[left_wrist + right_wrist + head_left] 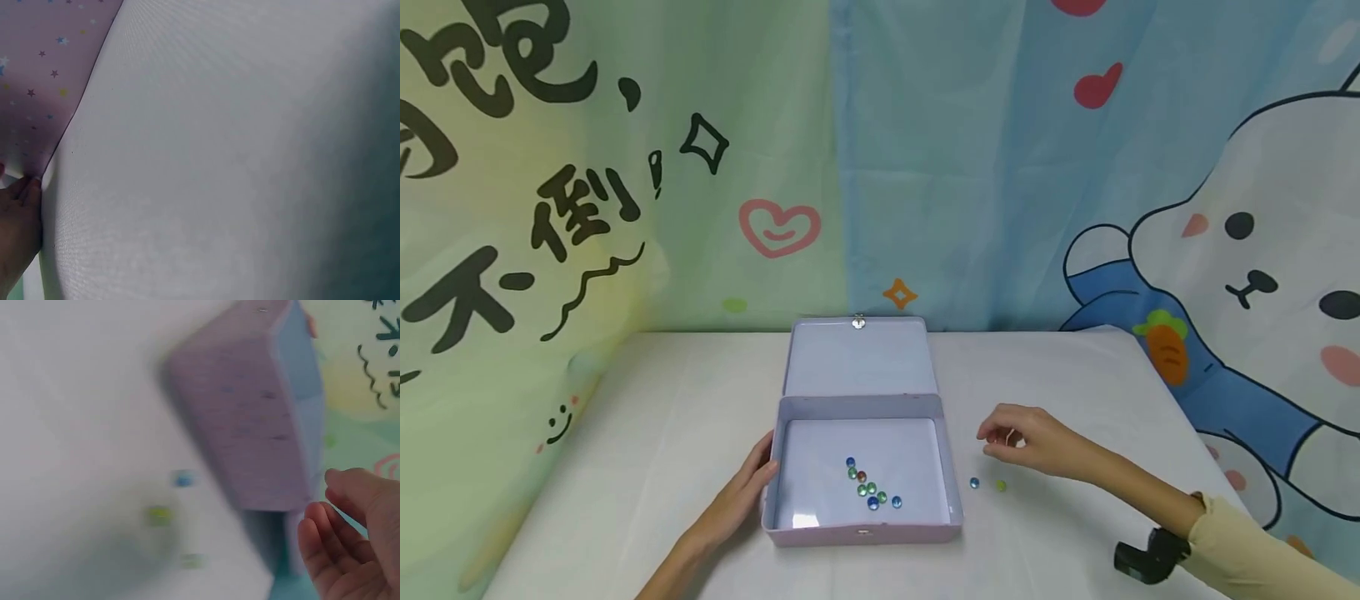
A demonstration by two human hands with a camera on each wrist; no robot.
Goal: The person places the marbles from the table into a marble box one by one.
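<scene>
An open lilac tin box point(862, 537) holds several small glass marbles point(862, 490), green, blue and one reddish brown. My left hand point(730, 504) holds the box's left side, thumb at the rim; the left wrist view shows its fingers at the lower edge of the star-printed wall point(47, 75). To the right of the box my right hand point(1037, 442) hovers above the table, fingers loosely bent, with nothing visible between them in the right wrist view. Near it lie a blue marble point(974, 482) and a yellow-green marble point(1001, 485). A pale green marble point(191, 560) shows only in the right wrist view.
The box's lid point(859, 358) stands hinged back, with a metal clasp point(858, 322) on its edge. White cloth point(700, 392) covers the table. A printed curtain point(940, 167) hangs behind it. A black device point(1152, 557) is strapped to the right wrist.
</scene>
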